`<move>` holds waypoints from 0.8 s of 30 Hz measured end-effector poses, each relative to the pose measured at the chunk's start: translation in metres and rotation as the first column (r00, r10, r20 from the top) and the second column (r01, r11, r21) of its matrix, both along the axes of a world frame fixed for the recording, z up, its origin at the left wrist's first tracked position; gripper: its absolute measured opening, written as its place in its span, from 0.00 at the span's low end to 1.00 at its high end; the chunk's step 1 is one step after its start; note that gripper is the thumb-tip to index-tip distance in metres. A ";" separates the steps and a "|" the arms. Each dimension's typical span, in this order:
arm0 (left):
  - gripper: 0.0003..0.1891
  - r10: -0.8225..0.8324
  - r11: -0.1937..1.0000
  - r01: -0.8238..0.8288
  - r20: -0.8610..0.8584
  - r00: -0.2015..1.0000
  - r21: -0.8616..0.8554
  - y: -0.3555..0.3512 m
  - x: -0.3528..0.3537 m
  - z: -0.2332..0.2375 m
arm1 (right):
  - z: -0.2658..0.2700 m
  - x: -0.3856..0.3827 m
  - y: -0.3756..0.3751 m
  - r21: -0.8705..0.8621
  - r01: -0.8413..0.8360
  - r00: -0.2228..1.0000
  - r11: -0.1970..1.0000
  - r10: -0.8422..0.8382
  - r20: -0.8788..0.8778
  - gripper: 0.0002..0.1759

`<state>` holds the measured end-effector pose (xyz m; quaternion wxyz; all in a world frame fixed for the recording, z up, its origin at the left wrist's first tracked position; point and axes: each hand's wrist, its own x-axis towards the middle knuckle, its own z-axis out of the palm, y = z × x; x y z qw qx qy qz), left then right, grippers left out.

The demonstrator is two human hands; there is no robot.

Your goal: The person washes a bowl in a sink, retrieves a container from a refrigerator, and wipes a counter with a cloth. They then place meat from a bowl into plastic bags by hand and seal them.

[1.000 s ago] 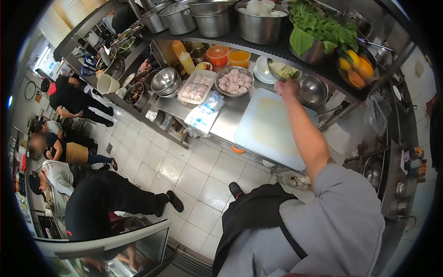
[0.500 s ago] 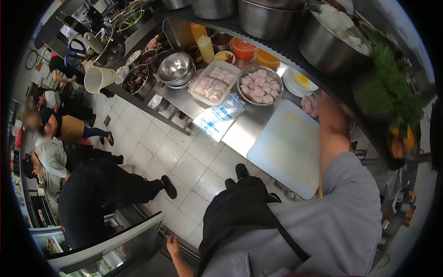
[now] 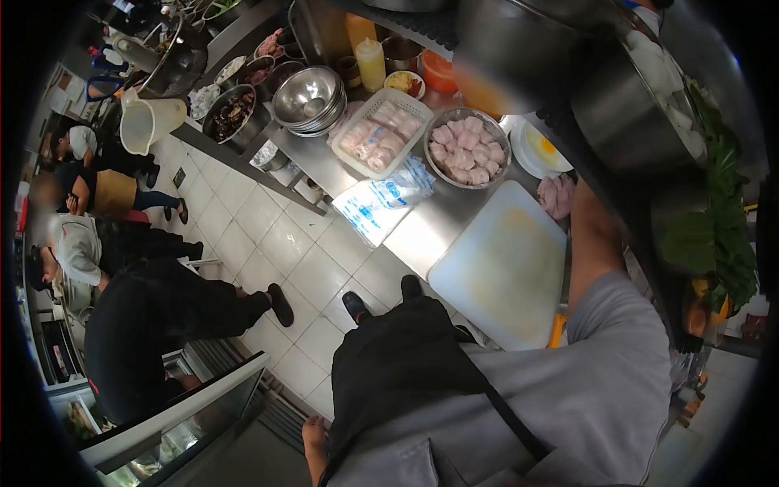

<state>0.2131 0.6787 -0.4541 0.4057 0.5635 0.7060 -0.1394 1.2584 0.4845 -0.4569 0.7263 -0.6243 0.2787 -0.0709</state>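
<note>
White board: a white cutting board [image 3: 503, 264] lies on the steel counter [image 3: 422, 231], right in front of the person. Nothing lies on it.
Right hand: the right hand [image 3: 576, 203] is stretched out to the far corner of the board, under the dark shelf [image 3: 600, 154].
Pink lump: a pale pink lump [image 3: 554, 195] that looks like meat sits right at that hand, just past the board's far edge.
Right grip: I cannot tell if the fingers are closed on the lump or only touching it. The hand is mostly hidden.
Left hand: the left hand [image 3: 312, 434] hangs low by the black apron [image 3: 398, 365], near a glass door [image 3: 187, 422].
Left grip: it is too small and cut off to tell if it is open or closed. I see nothing in it.
Meat bowl: a round metal bowl [image 3: 468, 148] full of pink meat pieces stands just behind the board.
Basket: a white basket [image 3: 381, 132] with wrapped pink pieces stands beside that bowl.
Bag: a clear bag [image 3: 381, 199] with blue print lies near the counter's edge.
Plate: a white plate [image 3: 542, 150] with something yellow sits near the pink lump.
Empty bowls: a stack of shiny bowls [image 3: 310, 99] stands further along.
Leaves: big green leaves [image 3: 722, 235] hang over the shelf on the right.
Other people: some people [image 3: 154, 325] bend down over the tiled floor on the left.
</note>
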 end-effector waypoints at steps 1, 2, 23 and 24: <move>0.22 0.007 0.999 -0.007 0.000 1.000 0.037 0.007 -0.013 -0.022 | -0.002 -0.001 0.000 -0.011 -0.005 1.000 1.000 0.005 -0.003 0.13; 0.22 0.010 0.997 -0.010 0.002 1.000 0.073 0.013 -0.021 -0.035 | -0.003 -0.002 -0.002 -0.026 -0.009 1.000 1.000 0.009 -0.006 0.13; 0.21 0.225 0.973 -0.197 0.305 0.925 -0.122 0.043 -0.014 -0.100 | -0.026 -0.092 -0.005 -0.741 -0.129 0.988 0.659 0.148 -0.041 0.15; 0.21 0.182 0.982 -0.162 0.255 0.950 -0.098 0.043 -0.011 -0.096 | -0.036 -0.107 -0.004 -0.839 -0.148 0.980 0.524 0.191 -0.054 0.15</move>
